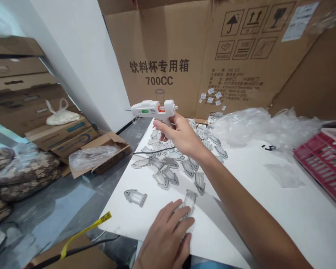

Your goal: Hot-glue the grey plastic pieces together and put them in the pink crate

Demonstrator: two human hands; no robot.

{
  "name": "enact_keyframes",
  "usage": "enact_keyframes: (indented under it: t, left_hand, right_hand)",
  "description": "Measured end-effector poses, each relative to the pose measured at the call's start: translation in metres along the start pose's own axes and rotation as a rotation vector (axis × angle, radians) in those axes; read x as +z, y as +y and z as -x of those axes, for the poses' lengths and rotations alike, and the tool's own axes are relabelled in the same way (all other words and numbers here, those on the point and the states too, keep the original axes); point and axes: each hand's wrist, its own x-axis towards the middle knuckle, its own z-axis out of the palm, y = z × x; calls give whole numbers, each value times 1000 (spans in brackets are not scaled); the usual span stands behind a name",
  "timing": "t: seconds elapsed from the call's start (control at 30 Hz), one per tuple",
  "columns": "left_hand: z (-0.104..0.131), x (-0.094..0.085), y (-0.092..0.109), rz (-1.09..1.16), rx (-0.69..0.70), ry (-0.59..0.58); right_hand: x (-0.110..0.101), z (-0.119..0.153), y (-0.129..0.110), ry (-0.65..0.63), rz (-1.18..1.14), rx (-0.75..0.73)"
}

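A white hot glue gun (154,109) is gripped by its handle in my right hand (182,134), held above the table with its nozzle toward the left. My left hand (168,231) lies flat near the table's front edge, fingers stretched out and slightly apart. Its fingertips rest over a grey translucent plastic piece (190,198), covering part of it. A similar grey piece (136,197) lies alone to the left. Beyond the hands, several more shield-shaped grey pieces (169,175) are spread in a loose pile, partly hidden by my right hand and forearm.
A large cardboard box (162,45) stands behind the white table (240,209). Clear plastic bags (240,127) lie at the back right, beside a red plastic crate (322,157). A yellow tagged strap (84,231) hangs by the front left corner. An opened carton (106,153) sits left on the floor.
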Motion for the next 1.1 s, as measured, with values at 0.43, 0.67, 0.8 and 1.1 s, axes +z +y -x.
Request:
enact_keyframes:
  t: [0.43,0.67,0.8,1.1]
  left_hand:
    - [50,-22,-68,16,-68,172]
    - [42,-25,-64,-402,-255,288]
    - [40,-21,-72,-474,-186,281]
    - [43,-28,-71,-466,-310,306]
  right_hand:
    - [21,16,-17,-425,376,-255]
    - [47,26,-11,-661,665,-349]
    - [51,24,-6,-682,723,-355]
    - [46,25,-6,-718,763,-264]
